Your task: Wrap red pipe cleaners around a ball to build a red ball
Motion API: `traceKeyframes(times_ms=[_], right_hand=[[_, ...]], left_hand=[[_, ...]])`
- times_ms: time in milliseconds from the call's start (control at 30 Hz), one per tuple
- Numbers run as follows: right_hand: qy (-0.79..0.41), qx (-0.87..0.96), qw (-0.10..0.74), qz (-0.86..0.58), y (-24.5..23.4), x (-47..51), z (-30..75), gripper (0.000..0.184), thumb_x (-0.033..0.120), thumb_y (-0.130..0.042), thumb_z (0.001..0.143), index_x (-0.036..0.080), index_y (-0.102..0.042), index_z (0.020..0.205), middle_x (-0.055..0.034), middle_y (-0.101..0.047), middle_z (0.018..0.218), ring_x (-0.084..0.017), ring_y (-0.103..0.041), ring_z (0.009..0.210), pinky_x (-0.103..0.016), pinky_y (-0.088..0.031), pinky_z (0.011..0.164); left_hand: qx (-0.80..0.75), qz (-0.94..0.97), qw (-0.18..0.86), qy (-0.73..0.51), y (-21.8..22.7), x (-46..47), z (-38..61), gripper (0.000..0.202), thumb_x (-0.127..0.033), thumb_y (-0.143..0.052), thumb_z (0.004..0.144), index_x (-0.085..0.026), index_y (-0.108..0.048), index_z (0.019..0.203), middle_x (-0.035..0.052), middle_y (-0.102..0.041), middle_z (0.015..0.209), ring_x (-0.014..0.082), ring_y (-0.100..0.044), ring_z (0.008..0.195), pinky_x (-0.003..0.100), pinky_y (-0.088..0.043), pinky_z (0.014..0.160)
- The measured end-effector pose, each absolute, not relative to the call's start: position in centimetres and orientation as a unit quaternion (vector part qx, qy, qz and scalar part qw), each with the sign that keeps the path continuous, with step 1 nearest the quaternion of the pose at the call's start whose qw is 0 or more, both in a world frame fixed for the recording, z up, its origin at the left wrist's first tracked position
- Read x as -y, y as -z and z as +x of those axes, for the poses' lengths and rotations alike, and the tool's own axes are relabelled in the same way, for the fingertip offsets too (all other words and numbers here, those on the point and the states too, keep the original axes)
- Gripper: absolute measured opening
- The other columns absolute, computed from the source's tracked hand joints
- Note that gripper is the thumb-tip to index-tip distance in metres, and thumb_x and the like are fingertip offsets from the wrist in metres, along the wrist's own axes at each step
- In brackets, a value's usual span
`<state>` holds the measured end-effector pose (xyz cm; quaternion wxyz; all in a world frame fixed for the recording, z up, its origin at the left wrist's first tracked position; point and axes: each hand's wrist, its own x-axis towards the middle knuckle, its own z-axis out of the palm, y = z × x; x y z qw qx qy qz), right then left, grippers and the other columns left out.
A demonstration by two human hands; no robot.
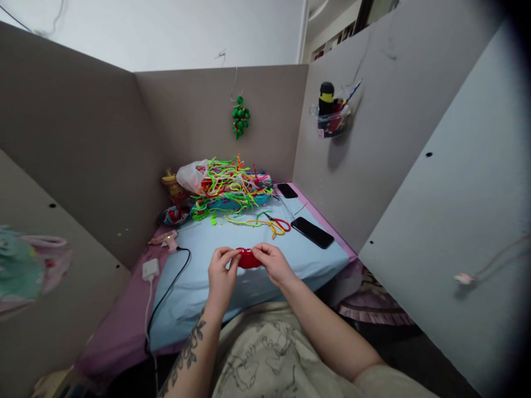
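Near the front edge of the table, a small red fuzzy piece (249,258) with a curved lower edge is held up between both hands; its exact kind I cannot make out. My left hand (223,272) pinches its left end between thumb and fingers. At its right end, my right hand (274,262) grips it the same way. Beyond the hands lie scissors (279,224) with red and yellow handles. A tangled heap of colourful pipe cleaners (232,185) fills a blue tray (224,204) at the back.
A pink glue gun (168,240) and a white charger (150,268) with cables lie at the left. Two phones, a larger one (312,232) and a smaller one (287,190), rest at the right. Grey panels (219,116) enclose the table, with a green beaded ornament (240,118) hanging.
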<state>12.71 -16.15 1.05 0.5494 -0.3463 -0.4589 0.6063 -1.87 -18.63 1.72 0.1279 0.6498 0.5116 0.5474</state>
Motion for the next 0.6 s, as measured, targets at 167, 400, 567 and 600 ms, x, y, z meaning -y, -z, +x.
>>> traceKeyframes(times_ms=[167, 400, 567, 600], right_hand=[[-0.548, 0.526, 0.543, -0.359, -1.41, 16.39, 13.02, 0.026, 0.043, -0.064, 0.073, 0.017, -0.062, 0.07, 0.0012, -0.058, 0.062, -0.013, -0.05, 0.059, -0.026, -0.04, 0.061], [-0.533, 0.54, 0.544, -0.358, -1.09, 16.24, 13.18, 0.023, 0.041, -0.063, 0.075, 0.018, -0.063, 0.079, -0.0009, -0.062, 0.071, -0.014, -0.055, 0.066, -0.027, -0.043, 0.066], [-0.557, 0.52, 0.552, -0.34, -0.69, 15.99, 13.06, 0.025, 0.041, -0.068, 0.07, 0.02, -0.064, 0.083, -0.0012, -0.063, 0.075, -0.015, -0.056, 0.068, -0.027, -0.044, 0.065], [-0.561, 0.516, 0.552, -0.338, -0.69, 15.98, 13.04, 0.024, 0.04, -0.068, 0.069, 0.02, -0.064, 0.082, -0.001, -0.063, 0.074, -0.014, -0.056, 0.068, -0.026, -0.044, 0.065]], left_hand=[[-0.509, 0.678, 0.106, -0.521, -1.65, 18.82, -2.04, 0.017, -0.025, -0.055, 0.083, -0.021, -0.069, 0.091, 0.0054, -0.069, 0.085, 0.0172, -0.062, 0.078, 0.03, -0.049, 0.074], [-0.542, 0.613, 0.193, -0.541, -2.07, 18.79, -1.94, 0.013, -0.025, -0.059, 0.077, -0.019, -0.07, 0.081, 0.0039, -0.071, 0.077, 0.0156, -0.063, 0.067, 0.025, -0.048, 0.06], [-0.523, 0.554, 0.314, -0.566, -2.15, 18.5, -1.94, 0.017, -0.029, -0.065, 0.071, -0.016, -0.07, 0.08, 0.0046, -0.071, 0.076, 0.0164, -0.064, 0.068, 0.027, -0.05, 0.064], [-0.511, 0.549, 0.34, -0.568, -2.02, 18.41, -1.98, 0.018, -0.03, -0.065, 0.071, -0.016, -0.069, 0.08, 0.0049, -0.071, 0.076, 0.0166, -0.064, 0.068, 0.027, -0.051, 0.065]])
